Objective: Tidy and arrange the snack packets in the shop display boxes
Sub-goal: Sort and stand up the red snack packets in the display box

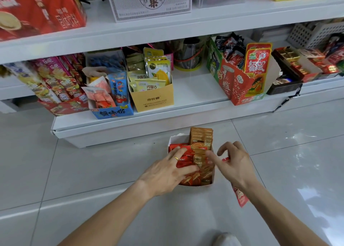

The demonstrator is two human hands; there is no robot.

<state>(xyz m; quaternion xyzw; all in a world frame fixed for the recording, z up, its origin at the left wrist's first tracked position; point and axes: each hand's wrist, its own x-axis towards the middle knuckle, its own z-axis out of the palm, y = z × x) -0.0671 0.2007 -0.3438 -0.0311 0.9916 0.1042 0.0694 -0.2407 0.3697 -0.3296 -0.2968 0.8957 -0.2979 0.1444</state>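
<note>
A small white display box (172,140) stands on the floor tiles in front of the bottom shelf. Red packets (183,162) fill its left side, and brown-orange packets (201,139) its right side, the back ones upright. My left hand (167,171), with a gold ring, lies flat on the red packets with fingers spread. My right hand (235,164) hovers at the box's right edge, its index finger reaching toward the brown packets and the other fingers curled. A red packet (241,197) sticks out under that hand and wrist, seemingly held in the palm.
The bottom shelf (195,91) has a gap between a yellow carton of snack pouches (154,99) and a red cola-print box (240,86). A blue box of packets (111,112) stands further left. A shoe tip (226,239) shows at the bottom edge.
</note>
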